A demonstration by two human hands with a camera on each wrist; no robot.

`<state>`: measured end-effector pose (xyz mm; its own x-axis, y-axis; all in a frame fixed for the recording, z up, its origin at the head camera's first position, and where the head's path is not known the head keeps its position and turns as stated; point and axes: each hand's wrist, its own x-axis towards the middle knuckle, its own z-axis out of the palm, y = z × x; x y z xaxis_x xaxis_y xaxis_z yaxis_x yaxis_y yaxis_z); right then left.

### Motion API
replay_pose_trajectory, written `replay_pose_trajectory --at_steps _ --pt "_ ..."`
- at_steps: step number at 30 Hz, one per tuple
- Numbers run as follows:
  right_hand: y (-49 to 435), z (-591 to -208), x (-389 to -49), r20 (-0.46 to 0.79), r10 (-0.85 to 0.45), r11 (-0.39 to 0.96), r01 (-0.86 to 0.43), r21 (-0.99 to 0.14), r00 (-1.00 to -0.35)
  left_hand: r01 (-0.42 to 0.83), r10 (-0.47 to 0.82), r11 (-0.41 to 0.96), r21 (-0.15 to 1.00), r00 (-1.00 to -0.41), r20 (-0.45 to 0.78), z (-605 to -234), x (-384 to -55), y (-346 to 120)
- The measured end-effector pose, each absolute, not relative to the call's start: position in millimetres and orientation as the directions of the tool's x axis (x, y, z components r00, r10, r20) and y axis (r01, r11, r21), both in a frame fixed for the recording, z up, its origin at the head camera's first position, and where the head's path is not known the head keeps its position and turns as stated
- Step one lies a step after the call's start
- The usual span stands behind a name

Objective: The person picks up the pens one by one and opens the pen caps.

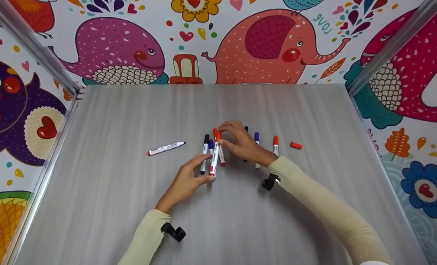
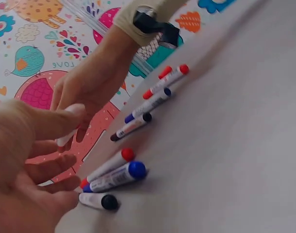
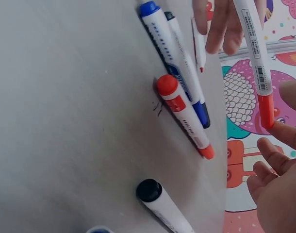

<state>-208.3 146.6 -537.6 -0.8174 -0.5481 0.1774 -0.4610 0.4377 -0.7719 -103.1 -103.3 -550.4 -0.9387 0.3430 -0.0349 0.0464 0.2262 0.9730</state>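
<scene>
A white marker with a red cap is raised above the table. My left hand holds its lower end, the thumb at the butt and a finger by the barrel. At the capped end is my right hand; in the right wrist view a fingertip touches the red cap, with the thumb slightly apart from it. Under the raised marker lie a black marker, a blue marker and another red marker. The left wrist view shows the raised marker only as a small white end.
Right of the hands lie a black marker, a blue marker and a red marker. Beyond them is a loose red cap. An uncapped marker with a dark tip lies at the left. Patterned walls border the grey table.
</scene>
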Motion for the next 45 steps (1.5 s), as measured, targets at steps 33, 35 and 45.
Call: replay_pose_trajectory --at_steps 33,35,45 --pt "185.0 -525.8 -152.6 0.162 -0.329 0.371 -0.285 -0.884 -0.93 -0.238 0.619 -0.021 0.971 -0.765 -0.174 -539.4 -130.4 -78.1" --pt "186.2 -526.9 -151.0 0.167 -0.332 0.387 -0.296 -0.873 -0.928 -0.199 0.615 0.024 0.98 -0.77 -0.172 -537.9 -133.1 -76.5" --pt "192.4 -534.2 -141.1 0.188 -0.357 0.436 -0.341 -0.833 -0.915 0.0 0.551 0.247 0.969 -0.823 -0.14 -536.3 -142.4 -68.7"
